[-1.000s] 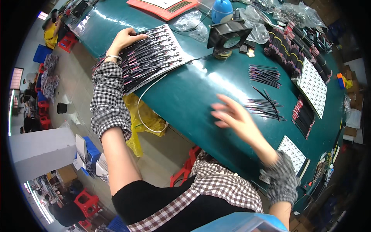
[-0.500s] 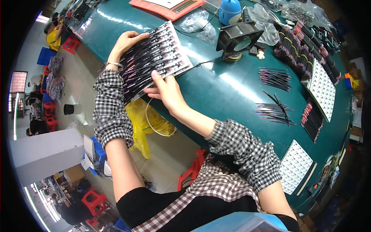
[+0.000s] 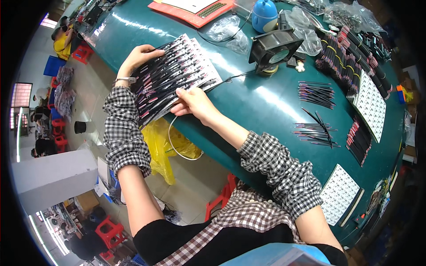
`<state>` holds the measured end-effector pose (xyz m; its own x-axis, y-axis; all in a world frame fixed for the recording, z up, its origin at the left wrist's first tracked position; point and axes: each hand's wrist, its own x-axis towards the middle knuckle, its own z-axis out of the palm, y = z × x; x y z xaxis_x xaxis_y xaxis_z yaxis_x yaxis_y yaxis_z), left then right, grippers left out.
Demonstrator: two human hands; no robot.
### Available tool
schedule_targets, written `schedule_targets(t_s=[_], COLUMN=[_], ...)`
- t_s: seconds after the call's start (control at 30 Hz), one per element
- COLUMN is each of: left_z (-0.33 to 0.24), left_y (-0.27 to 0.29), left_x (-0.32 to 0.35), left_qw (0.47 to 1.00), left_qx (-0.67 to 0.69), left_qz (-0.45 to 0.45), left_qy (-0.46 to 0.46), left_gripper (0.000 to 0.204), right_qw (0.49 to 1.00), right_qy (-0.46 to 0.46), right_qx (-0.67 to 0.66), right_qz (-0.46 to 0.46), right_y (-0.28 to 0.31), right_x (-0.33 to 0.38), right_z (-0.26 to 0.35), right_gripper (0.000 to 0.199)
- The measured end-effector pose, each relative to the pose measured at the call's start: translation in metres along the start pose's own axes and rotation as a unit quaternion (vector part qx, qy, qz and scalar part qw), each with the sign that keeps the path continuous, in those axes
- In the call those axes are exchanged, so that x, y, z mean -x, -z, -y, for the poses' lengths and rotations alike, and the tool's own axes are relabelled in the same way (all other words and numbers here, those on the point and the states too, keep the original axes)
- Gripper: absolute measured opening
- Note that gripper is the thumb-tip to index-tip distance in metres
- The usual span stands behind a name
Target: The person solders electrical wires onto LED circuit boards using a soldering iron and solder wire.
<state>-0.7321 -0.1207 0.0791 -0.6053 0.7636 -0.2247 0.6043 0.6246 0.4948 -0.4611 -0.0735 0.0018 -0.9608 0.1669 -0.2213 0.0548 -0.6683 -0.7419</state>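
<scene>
A white printed sheet (image 3: 209, 70) lies at the table's left edge, covered with rows of thin black cable pieces (image 3: 165, 80) with pinkish ends. My left hand (image 3: 143, 56) grips its far-left side, thumb lying over the top and the other fingers mostly hidden. At the near right side, my right hand (image 3: 194, 104) pinches the sheet's border between thumb and fingers. The left part of the sheet reaches out past the table edge.
A small black fan (image 3: 275, 51) stands beyond my right hand, its cable running toward the sheet. Loose cable pieces (image 3: 316, 94), banded bundles (image 3: 339, 57) and more printed sheets (image 3: 339, 193) lie to the right. A yellow bag (image 3: 162, 150) hangs below the table edge.
The sheet's far edge has come down and nearer, so the sheet lies flatter. My left hand has moved slightly left and nearer with it; my right hand has shifted only a little.
</scene>
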Motion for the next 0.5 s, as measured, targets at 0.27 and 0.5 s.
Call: schedule_targets(t_s=[0.27,0.5], left_z=[-0.005,-0.012], left_y=[0.015,0.01], left_x=[0.005,0.001], left_qw=[0.997,0.998], left_qx=[0.045,0.026], left_qz=[-0.035,-0.034], left_qy=[0.046,-0.053], left_gripper=[0.048,0.048], right_qw=[0.954,0.96], right_qy=[0.148,0.166], right_qx=[0.257,0.226], right_qz=[-0.051,-0.024], right_y=[-0.027,-0.026], right_x=[-0.004,-0.005], right_z=[0.012,0.004], right_gripper=[0.044,0.039])
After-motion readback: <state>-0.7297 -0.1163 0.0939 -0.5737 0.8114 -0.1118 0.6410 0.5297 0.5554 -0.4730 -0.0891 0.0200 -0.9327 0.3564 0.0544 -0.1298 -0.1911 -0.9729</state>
